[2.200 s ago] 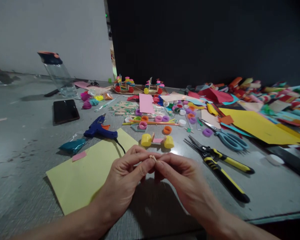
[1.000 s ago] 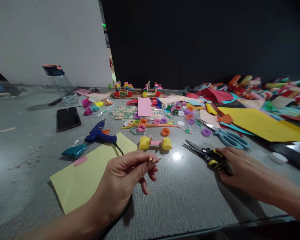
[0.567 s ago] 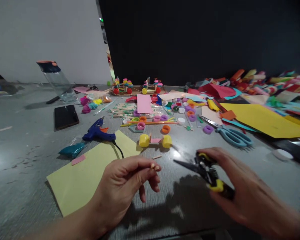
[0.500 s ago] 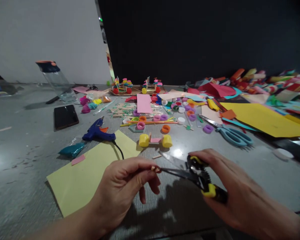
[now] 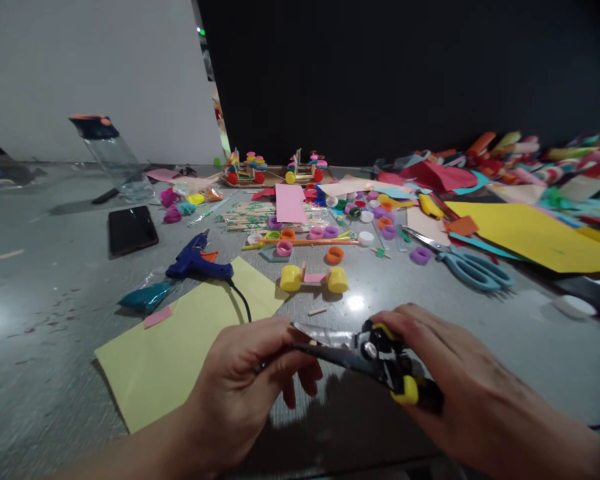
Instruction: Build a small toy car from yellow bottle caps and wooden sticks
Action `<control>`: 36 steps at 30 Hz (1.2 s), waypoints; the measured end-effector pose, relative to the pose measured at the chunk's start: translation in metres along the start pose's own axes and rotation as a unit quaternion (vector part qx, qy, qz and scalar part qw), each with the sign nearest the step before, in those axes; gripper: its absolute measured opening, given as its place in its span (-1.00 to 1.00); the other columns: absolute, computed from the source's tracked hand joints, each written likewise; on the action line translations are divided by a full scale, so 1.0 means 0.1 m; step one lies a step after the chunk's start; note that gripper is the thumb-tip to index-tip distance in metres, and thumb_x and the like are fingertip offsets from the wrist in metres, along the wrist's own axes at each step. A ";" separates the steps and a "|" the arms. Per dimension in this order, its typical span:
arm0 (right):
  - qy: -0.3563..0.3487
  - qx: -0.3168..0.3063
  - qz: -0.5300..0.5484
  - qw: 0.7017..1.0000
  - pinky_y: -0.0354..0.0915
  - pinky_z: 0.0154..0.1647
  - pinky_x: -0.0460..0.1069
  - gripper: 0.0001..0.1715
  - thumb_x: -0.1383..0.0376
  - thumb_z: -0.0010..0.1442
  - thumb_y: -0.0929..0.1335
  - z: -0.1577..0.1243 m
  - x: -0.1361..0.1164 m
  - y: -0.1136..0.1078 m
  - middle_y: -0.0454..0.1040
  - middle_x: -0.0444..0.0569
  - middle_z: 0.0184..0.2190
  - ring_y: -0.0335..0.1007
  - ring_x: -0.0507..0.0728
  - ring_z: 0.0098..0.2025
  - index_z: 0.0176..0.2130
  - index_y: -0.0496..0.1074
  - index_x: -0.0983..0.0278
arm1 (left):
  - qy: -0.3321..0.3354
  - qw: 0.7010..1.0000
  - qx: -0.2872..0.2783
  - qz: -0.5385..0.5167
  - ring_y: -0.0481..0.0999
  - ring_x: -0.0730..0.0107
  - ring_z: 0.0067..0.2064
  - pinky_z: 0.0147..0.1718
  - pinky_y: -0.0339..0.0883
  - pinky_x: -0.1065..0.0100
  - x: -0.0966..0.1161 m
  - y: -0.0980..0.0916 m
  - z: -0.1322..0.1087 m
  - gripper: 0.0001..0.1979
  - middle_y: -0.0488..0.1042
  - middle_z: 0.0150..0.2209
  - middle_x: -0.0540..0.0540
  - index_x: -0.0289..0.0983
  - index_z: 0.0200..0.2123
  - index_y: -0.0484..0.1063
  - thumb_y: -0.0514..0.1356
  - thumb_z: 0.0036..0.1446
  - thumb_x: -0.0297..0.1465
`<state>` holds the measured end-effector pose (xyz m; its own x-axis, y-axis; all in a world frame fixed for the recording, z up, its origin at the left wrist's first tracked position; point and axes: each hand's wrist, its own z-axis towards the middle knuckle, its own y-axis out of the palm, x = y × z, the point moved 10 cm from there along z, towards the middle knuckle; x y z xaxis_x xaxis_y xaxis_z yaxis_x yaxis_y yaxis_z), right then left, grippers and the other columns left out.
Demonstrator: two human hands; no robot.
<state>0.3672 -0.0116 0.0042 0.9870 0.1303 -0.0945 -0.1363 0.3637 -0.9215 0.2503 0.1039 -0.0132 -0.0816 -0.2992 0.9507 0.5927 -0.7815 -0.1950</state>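
Note:
My right hand (image 5: 460, 387) grips pruning snips (image 5: 370, 350) by their black and yellow handles, the blades pointing left. The blade tips lie against the fingertips of my left hand (image 5: 260, 383). That hand is closed in a pinch on a small wooden stick (image 5: 314, 343), most of it hidden by fingers and blades. Just beyond the hands sits a small piece with two yellow wheels (image 5: 291, 279) and a pink strip (image 5: 316, 278) between them. A short cut bit of stick (image 5: 317, 311) lies in front of it.
A blue glue gun (image 5: 197, 260) and a pale yellow sheet (image 5: 160, 360) lie to the left, with a phone (image 5: 132, 230) and a bottle (image 5: 113, 157) behind. Scissors (image 5: 473, 267) and yellow paper (image 5: 545, 237) are on the right. Bottle-cap rings (image 5: 335, 255) and bundled sticks (image 5: 250, 219) fill the middle.
The snips have moved left, their blades closing from wide apart to a narrower gap around the stick at my left fingertips. My left hand stays nearly in place.

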 end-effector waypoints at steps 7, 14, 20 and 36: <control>0.023 0.023 0.021 0.999 0.49 -0.20 0.04 -0.41 0.43 0.09 0.23 -0.02 0.08 -0.02 0.50 0.11 -0.12 0.52 0.22 -0.14 0.13 0.18 0.26 | -0.053 0.993 0.017 -0.101 0.52 0.51 -0.56 -0.62 0.42 0.58 -0.08 0.03 0.00 -0.85 0.54 -0.53 0.03 -0.21 -0.34 0.59 0.22 0.26 -0.42; 0.030 -0.020 0.033 0.999 0.49 -0.11 0.11 -0.32 0.36 0.07 0.28 -0.01 0.08 0.03 0.46 0.14 0.00 0.49 0.27 -0.03 0.18 0.14 0.24 | -0.054 0.990 0.036 -0.129 0.55 0.49 -0.55 -0.61 0.43 0.58 -0.09 -0.01 0.03 -0.89 0.59 -0.50 0.01 -0.21 -0.40 0.62 0.30 0.16 -0.47; 0.014 -0.016 0.007 1.000 0.50 -0.10 0.14 -0.31 0.36 0.06 0.29 -0.04 0.05 0.00 0.45 0.19 0.02 0.47 0.31 0.00 0.19 0.14 0.26 | -0.018 0.998 0.016 -0.064 0.52 0.50 -0.54 -0.59 0.43 0.59 0.02 -0.02 0.04 -0.83 0.56 -0.53 0.02 -0.21 -0.42 0.60 0.24 0.20 -0.50; 0.016 -0.041 -0.007 0.999 0.56 -0.15 0.15 -0.29 0.34 0.05 0.27 -0.13 0.07 0.04 0.50 0.15 0.02 0.53 0.30 -0.02 0.20 0.14 0.23 | -0.002 0.999 -0.037 -0.011 0.45 0.51 -0.53 -0.58 0.40 0.56 0.00 0.07 -0.01 -0.75 0.47 -0.50 0.00 -0.25 -0.41 0.49 0.11 0.32 -0.40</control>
<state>0.3742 -0.0208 -0.0049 0.9912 0.0963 -0.0913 -0.1155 0.2879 -0.9507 0.2537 0.0982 -0.0147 -0.0907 -0.2785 0.9561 0.5295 -0.8266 -0.1906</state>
